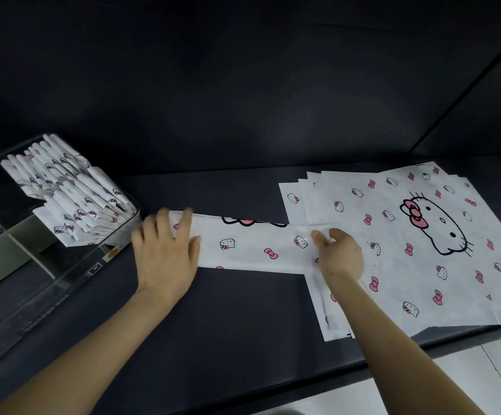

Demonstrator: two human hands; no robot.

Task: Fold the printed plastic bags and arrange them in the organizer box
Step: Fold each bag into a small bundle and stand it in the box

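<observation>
A white plastic bag printed with cat faces and pink bows (pixel 252 247) lies folded into a long strip on the dark table, between my hands. My left hand (pixel 165 250) presses flat on the strip's left end with fingers spread. My right hand (pixel 340 254) pinches the strip's right end between thumb and fingers. A clear organizer box (pixel 93 265) stands at the left, and several folded bags (pixel 72 193) stand packed in its far compartment.
A stack of several unfolded printed bags (pixel 417 247) lies spread at the right, reaching the table's front edge (pixel 393 363). A dark wall rises behind the table. Light floor tiles (pixel 468 372) show at the lower right.
</observation>
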